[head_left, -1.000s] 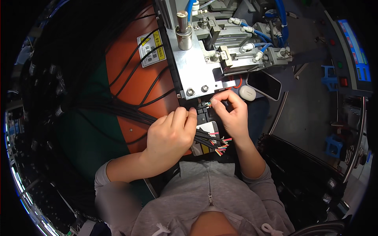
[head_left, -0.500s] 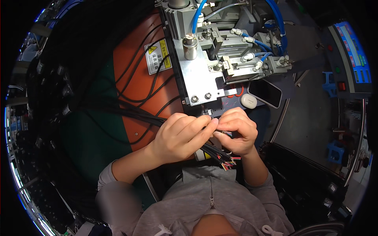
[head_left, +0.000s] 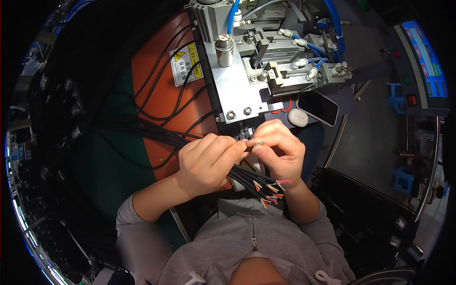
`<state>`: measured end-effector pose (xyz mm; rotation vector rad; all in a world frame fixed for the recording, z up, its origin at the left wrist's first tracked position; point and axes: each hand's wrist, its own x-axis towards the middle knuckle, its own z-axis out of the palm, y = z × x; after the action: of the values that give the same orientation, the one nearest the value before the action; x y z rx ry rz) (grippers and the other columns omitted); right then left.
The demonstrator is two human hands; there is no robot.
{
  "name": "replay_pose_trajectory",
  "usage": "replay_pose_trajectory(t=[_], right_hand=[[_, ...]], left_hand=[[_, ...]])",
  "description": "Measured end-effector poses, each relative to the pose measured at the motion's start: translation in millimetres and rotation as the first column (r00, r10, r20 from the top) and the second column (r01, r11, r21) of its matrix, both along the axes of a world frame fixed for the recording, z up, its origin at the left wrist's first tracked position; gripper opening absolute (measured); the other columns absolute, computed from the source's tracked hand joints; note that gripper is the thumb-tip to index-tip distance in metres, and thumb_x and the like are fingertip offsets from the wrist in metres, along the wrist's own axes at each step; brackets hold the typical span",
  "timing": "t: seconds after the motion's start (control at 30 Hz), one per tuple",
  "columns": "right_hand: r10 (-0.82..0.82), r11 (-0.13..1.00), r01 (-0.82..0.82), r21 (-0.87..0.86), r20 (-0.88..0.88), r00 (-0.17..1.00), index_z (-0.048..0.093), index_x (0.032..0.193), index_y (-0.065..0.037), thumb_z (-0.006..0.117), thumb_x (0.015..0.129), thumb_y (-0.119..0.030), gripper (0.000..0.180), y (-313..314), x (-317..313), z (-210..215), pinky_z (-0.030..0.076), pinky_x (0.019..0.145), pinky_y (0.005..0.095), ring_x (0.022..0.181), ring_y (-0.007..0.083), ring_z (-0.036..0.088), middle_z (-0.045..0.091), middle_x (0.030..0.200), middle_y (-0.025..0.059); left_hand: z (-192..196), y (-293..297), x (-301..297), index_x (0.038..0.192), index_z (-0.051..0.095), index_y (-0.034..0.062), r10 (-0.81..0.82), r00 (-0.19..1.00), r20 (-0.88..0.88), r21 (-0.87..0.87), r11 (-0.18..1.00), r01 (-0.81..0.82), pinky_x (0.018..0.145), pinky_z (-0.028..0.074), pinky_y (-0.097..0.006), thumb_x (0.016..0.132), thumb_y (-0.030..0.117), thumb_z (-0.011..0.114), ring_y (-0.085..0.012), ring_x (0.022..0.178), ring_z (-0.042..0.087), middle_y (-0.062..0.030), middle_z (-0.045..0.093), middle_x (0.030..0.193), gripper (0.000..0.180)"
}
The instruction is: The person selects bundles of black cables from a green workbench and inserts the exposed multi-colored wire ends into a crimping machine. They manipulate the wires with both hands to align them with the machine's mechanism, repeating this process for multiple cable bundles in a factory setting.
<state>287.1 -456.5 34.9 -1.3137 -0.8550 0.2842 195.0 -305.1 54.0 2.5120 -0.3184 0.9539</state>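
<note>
My left hand [head_left: 206, 159] is closed around a bundle of black cables [head_left: 244, 176]. The cables' stripped ends, with short red, yellow and white wires [head_left: 271, 191], fan out below the hand. Beside it my right hand [head_left: 281, 151] is closed, thumb and forefinger pinching a small, pale metallic-looking piece [head_left: 259, 143] at the left fingertips. Its exact kind is too small to make out, and the fingers partly hide it. Both hands meet just below a metal machine fixture [head_left: 237, 92], near a small dark part [head_left: 245, 133] under its front edge.
Pneumatic cylinders with blue hoses [head_left: 308, 47] stand on the fixture. A white rounded case [head_left: 298, 117] and a phone [head_left: 319, 108] lie to its right. More black cables run across the orange board [head_left: 147, 104] at left. A control screen [head_left: 425, 61] stands far right.
The coloured wire ends at my right fingers no longer show; a pale small piece now shows there. Both hands have shifted slightly left, and the cable ends below are spread more widely.
</note>
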Motion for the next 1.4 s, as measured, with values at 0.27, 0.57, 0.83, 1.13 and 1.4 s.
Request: replay_pose_trajectory(t=[0.27, 0.57, 0.83, 1.13, 1.4], right_hand=[[-0.270, 0.957, 0.284, -0.052, 0.183, 0.945, 0.063, 0.075, -0.001, 0.076, 0.067, 0.001, 0.015, 4.1, -1.9, 3.0, 0.044, 0.066, 0.0295, 0.071, 0.0198, 0.056, 0.060, 0.075, 0.0082], [-0.010, 0.964, -0.020, -0.264, -0.114, 0.993, 0.056, 0.078, -0.001, 0.069, 0.076, -0.008, 0.015, -12.8, 13.1, 6.2, 0.041, 0.071, 0.0293, 0.075, 0.0187, 0.051, 0.055, 0.080, 0.0079], [-0.056, 0.947, 0.054, -0.317, 0.002, 0.998, 0.064, 0.079, 0.001, 0.068, 0.077, -0.002, 0.006, -16.9, 18.0, -3.7, 0.045, 0.072, 0.0280, 0.075, 0.0166, 0.058, 0.063, 0.079, 0.0082], [-0.113, 0.876, 0.282, -0.392, 0.402, 0.909, 0.058, 0.071, -0.001, 0.064, 0.072, 0.001, 0.006, -0.4, 11.5, -9.4, 0.040, 0.059, 0.0345, 0.064, 0.0254, 0.050, 0.056, 0.069, 0.0091], [-0.240, 0.895, 0.315, -0.314, 0.257, 0.936, 0.057, 0.071, -0.001, 0.063, 0.073, -0.001, 0.007, 4.3, 7.6, -23.8, 0.040, 0.061, 0.0319, 0.065, 0.0235, 0.050, 0.053, 0.068, 0.0093]], left_hand=[[-3.0, -5.0, -1.5, 0.089, 0.064, 0.0020, 0.032, 0.993, -0.117, 0.010, 0.999, -0.031, 0.042, 0.035, -0.024, 0.072, 0.013, 0.067, -0.0111, 0.054, 0.050, -0.0010, 0.051, 0.070, 0.020], [-2.8, -0.6, -5.7, 0.096, 0.067, 0.0031, 0.067, 0.997, -0.034, 0.203, 0.977, -0.059, 0.042, 0.033, -0.021, 0.071, 0.007, 0.064, -0.0079, 0.056, 0.050, 0.0010, 0.054, 0.073, 0.026], [-3.7, -6.3, -6.7, 0.102, 0.069, 0.0091, 0.062, 0.993, -0.100, 0.254, 0.967, -0.035, 0.042, 0.034, -0.021, 0.072, 0.007, 0.067, -0.0079, 0.052, 0.047, 0.0006, 0.056, 0.072, 0.030], [4.3, -15.4, -6.5, 0.102, 0.069, 0.0091, 0.200, 0.934, -0.296, 0.324, 0.941, -0.098, 0.041, 0.033, -0.022, 0.072, 0.003, 0.065, -0.0089, 0.054, 0.042, 0.0012, 0.038, 0.065, 0.031], [-2.3, -14.4, -4.0, 0.100, 0.069, 0.0063, 0.190, 0.948, -0.257, 0.292, 0.950, -0.111, 0.043, 0.036, -0.023, 0.070, 0.005, 0.064, -0.0096, 0.053, 0.044, 0.0004, 0.039, 0.065, 0.031]])
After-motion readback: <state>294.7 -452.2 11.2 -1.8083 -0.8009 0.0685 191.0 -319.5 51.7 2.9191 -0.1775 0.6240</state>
